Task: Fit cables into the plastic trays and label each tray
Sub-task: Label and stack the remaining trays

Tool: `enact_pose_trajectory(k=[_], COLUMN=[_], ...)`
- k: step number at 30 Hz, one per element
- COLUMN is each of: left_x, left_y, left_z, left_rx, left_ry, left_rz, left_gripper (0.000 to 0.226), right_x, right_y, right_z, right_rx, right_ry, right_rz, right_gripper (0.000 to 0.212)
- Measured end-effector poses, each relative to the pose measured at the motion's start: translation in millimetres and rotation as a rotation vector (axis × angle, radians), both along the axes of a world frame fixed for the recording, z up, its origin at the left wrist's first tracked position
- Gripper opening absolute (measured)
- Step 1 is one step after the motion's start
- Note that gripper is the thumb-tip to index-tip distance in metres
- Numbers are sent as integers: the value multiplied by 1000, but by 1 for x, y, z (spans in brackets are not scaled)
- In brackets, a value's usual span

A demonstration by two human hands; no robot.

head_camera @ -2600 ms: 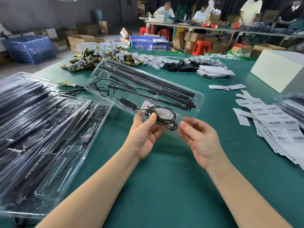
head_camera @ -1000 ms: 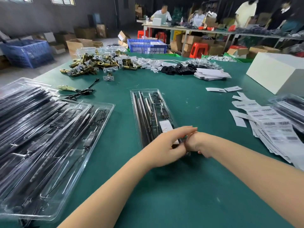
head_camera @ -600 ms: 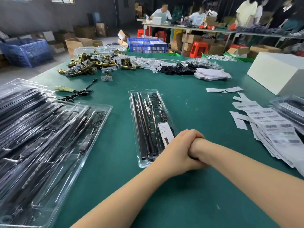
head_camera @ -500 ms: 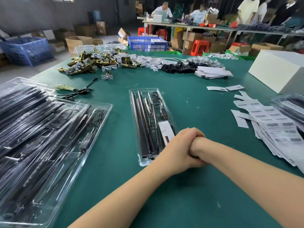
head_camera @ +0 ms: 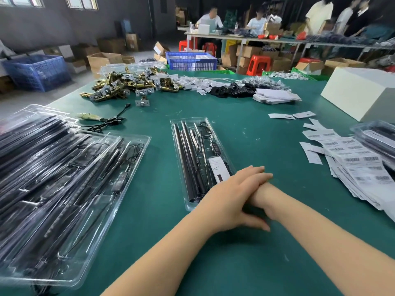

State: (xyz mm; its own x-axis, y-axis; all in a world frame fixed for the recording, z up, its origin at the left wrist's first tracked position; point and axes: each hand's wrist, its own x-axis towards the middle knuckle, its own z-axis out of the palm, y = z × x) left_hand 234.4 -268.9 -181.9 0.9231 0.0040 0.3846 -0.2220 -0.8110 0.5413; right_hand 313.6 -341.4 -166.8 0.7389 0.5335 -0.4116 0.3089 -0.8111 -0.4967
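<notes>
On the green worktop (head_camera: 245, 129) a closed clear plastic tray (head_camera: 199, 159) of black rods and cable lies lengthwise at centre, with bare surface on both long sides and beyond its far end. A stack of filled trays (head_camera: 62, 178) crowds the left edge; barcode labels (head_camera: 354, 165) spread along the right. The left hand (head_camera: 233, 197), its grip loose with fingers straight, lies across the right wrist at the tray's near right corner. The right hand (head_camera: 261, 207) is mostly hidden beneath; its grip cannot be told.
</notes>
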Motion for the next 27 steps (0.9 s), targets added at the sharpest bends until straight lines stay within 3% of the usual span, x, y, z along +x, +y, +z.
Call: enact_pose_trajectory(k=[1, 2, 5, 7, 9, 13, 17, 23, 25, 27], left_x=[-3, -5, -6, -3, -2, -2, -6, -4, -3, -1], left_y=[9, 17, 39, 52, 62, 73, 83, 95, 92, 88], left_z=[2, 5, 8, 4, -1, -9, -11, -5, -2, 3], left_rx=[31, 26, -125, -236, -370, -522, -642, -1212, -1283, -1345], left_ry=[12, 11, -70, -81, -34, 49, 76, -48, -128, -209], left_rz=[4, 41, 366, 633, 772, 772, 820, 789, 741, 672], left_gripper=[94, 91, 55, 41, 39, 50, 60, 51, 44, 31], right_x=[9, 16, 12, 7, 8, 7, 12, 17, 21, 26], right_y=[-3, -8, -24, -37, -48, -51, -46, -47, -49, -48], right_z=[9, 6, -9, -19, -20, -23, -25, -21, -18, -10], right_rx=[21, 68, 368, 417, 407, 475, 423, 607, 636, 681], right_ry=[-22, -65, -217, -394, -519, -909, -1208, -1275, -1290, -1272], right_rz=[152, 146, 117, 292, 450, 616, 767, 553, 511, 451], right_gripper=[54, 58, 53, 46, 45, 24, 17, 14, 6, 19])
